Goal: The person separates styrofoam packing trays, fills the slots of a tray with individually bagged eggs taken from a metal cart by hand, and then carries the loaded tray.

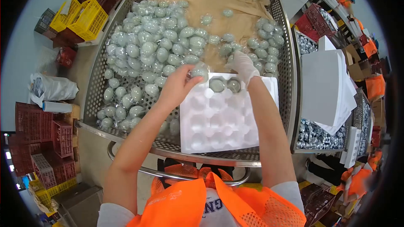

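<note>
The left hand (pixel 182 82) pinched one wrapped egg (pixel 198 72) between thumb and fingers, just beyond the near-left part of the far edge of a white moulded tray (pixel 202 122); the egg's long axis seemed to run sideways, its narrow end unclear. Two eggs (pixel 217 85) sat side by side in the tray's far row. The gloved right hand (pixel 245 65) pointed away from the wearer among loose eggs (pixel 261 53), its fingers bent; whether they gripped one could not be told. One tray, one perforated metal cart (pixel 94 84) and one tan cloth (pixel 240 0) showed there, the heaped eggs (pixel 149 38) too many to count.
</note>
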`<state>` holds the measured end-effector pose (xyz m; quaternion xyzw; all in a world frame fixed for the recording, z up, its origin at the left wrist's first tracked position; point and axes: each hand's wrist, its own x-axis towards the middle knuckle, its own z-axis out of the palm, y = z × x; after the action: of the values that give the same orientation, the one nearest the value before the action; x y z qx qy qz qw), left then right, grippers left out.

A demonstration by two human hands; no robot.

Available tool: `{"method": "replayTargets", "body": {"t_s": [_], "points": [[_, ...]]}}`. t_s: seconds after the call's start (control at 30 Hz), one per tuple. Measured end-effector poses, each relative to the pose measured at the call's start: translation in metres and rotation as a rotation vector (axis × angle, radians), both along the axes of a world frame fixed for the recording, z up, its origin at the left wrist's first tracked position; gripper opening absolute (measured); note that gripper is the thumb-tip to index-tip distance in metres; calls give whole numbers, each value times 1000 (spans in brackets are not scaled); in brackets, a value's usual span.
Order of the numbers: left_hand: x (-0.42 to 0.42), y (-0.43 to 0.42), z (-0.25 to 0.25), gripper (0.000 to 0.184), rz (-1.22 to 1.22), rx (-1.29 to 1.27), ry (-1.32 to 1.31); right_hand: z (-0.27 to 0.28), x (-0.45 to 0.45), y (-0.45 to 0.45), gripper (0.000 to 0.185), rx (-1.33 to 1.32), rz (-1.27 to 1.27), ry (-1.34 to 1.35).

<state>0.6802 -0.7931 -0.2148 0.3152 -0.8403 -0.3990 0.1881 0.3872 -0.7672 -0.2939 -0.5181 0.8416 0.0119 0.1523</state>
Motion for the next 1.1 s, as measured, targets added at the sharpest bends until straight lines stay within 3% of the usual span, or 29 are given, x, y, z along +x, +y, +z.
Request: {"method": "replayTargets", "body": {"t_s": [0.03,0.13,0.23,0.27,0.33,0.37,0.47,0.57,0.67,0.7,0.8,0.9,1.0,1.03,1.07,1.1], "points": [[4,-5,-3,36,18,99,54,-7,2,-5,37,115,70,77],[12,-20,-21,41,0,379,332,-4,7,-2,42,-93,-21,-19],[15,-19,-7,44,16,725,505,24,16,11,46,-514,-403,-124],[16,-18,1,45,33,848,537,38,20,16,47,-600,-354,-198],[13,-22,-2,41,64,733,527,70,34,33,49,-758,-262,-363],[11,-23,-4,39,74,677,513,78,43,39,48,-789,-78,-414],[7,-27,-3,36,223,874,663,97,88,51,49,-454,235,-422],[17,-38,-15,38,213,836,659,97,141,58,41,-460,256,-259],[27,-43,-17,40,162,725,562,80,163,58,35,-270,400,32],[29,-47,-19,40,151,724,579,70,162,62,27,-477,445,-4],[24,-44,-15,40,177,734,663,59,151,62,27,-663,451,-6],[18,-32,5,35,232,741,747,61,160,65,39,-426,392,206],[25,-21,21,36,48,647,613,69,147,75,58,-747,305,-422],[28,-14,37,40,-4,633,561,86,152,82,67,-795,168,-656],[31,-7,44,42,-60,647,534,120,162,97,63,-656,-102,-1226],[31,-1,48,43,-119,665,502,141,168,108,60,-690,-65,-1335]]}}
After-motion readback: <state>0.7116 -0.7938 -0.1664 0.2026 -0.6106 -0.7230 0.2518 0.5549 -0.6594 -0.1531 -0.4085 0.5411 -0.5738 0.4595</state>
